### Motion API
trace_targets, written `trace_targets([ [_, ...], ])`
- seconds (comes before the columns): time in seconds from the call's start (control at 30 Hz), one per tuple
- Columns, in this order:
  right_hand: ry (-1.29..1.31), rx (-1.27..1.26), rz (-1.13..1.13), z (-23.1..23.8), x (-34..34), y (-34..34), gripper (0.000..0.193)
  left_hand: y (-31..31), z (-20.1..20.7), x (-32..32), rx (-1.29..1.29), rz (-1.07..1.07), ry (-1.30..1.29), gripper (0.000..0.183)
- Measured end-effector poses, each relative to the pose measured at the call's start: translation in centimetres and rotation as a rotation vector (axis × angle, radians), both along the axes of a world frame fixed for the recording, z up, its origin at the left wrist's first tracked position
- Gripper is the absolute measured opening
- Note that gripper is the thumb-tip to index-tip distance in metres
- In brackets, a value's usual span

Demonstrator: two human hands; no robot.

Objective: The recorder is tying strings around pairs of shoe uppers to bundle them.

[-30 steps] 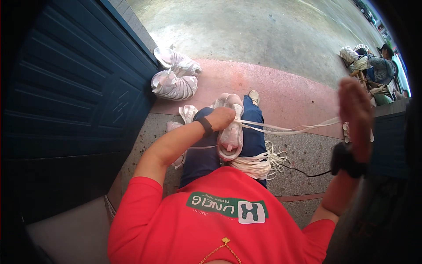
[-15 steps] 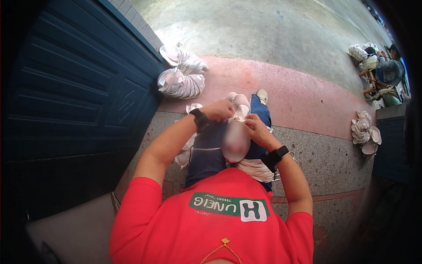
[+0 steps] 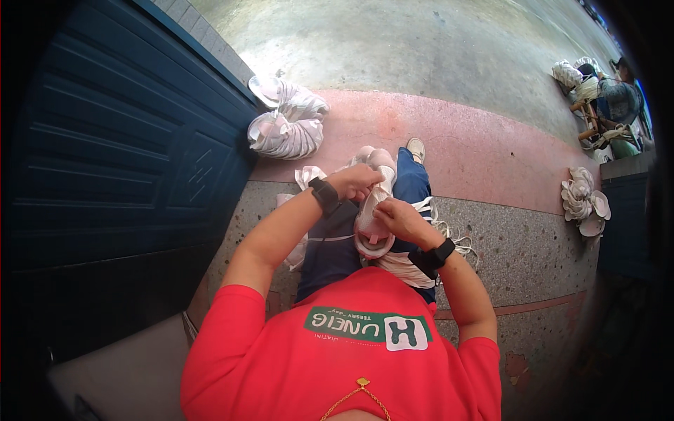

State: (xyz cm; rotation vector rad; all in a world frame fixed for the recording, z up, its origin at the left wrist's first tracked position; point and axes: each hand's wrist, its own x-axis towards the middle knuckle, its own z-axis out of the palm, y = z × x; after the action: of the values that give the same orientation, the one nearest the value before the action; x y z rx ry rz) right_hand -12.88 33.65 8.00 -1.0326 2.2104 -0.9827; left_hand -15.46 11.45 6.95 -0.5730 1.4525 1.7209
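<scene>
Doorway workspace opening onto a concrete yard [image 3: 421,59]: dark blue panelled door [image 3: 126,140], speckled floor [image 3: 523,238], bundled shoe pieces [image 3: 288,137], and a pale shoe [image 3: 369,224] being handled.

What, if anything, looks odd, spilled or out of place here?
The white laces look untidy: loose strands straggle in loops, seen against the speckled floor. At the picture's lower right, a ragged reddish patch breaks up that grey surface, perhaps wear. I see no spill.

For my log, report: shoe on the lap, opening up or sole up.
Opening up: from above, the shoe shows its collar opening.
</scene>
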Motion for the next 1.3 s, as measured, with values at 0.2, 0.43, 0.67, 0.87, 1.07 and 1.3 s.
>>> trace_targets([
  [0.2,-0.055,0.025,-0.032,0.2,1.6,0.7,0.027,-1.1,-0.5,2.0,-0.337,-0.226,0.445,0.022],
  [0.43,-0.018,0.018,-0.043,-0.8,2.4,0.7,0.027,0.6,-1.6,3.0,-0.975,-0.102,0.944,0.025],
  [0.67,-0.038,0.005,-0.059,-0.8,2.4,0.7,0.026,-0.7,0.7,1.9,-0.140,0.049,0.161,0.016],
  [0.87,-0.060,-0.009,-0.070,-0.8,2.6,0.7,0.023,-1.5,1.0,1.0,0.017,-0.045,-0.073,0.021],
  [1.07,-0.154,-0.049,-0.081,-1.0,2.6,1.3,0.022,-1.4,0.4,1.8,-0.334,-0.200,0.320,0.021],
  [1.3,-0.143,-0.033,-0.085,-1.2,2.5,1.2,0.023,0.8,-0.7,3.6,-1.013,-0.225,1.002,0.020],
])
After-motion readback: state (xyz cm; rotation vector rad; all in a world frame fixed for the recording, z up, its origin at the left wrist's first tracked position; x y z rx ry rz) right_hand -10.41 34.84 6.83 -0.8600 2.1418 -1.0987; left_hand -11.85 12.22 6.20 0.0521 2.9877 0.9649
